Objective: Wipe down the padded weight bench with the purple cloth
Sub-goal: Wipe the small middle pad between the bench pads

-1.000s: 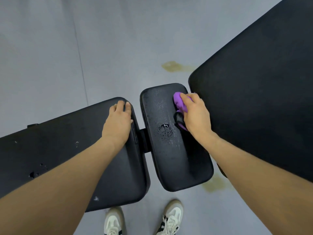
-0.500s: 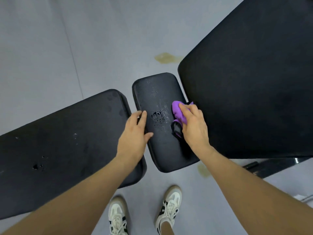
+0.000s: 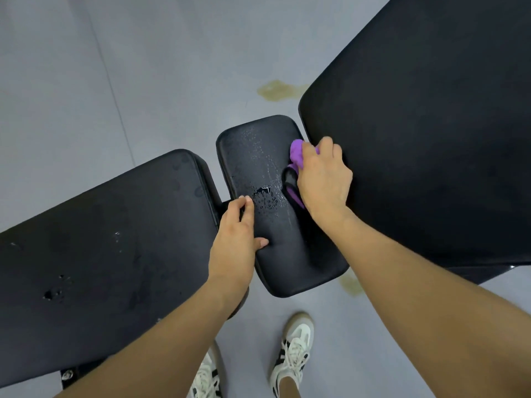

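Note:
The black padded weight bench shows three pads: a long pad at the left, a small middle pad and a big raised pad at the right. Water droplets glisten on the middle pad. My right hand presses the bunched purple cloth onto the middle pad's right edge, beside the big pad. My left hand grips the middle pad's left edge, fingers curled into the gap and thumb on top.
The floor is grey, with yellowish stains beyond the middle pad and another stain under its near end. My two white and black shoes stand just below the pads.
My left hand left the long pad's end and took hold of the middle pad's left edge. My right hand drew the cloth back toward me, then slid it forward again along the right edge.

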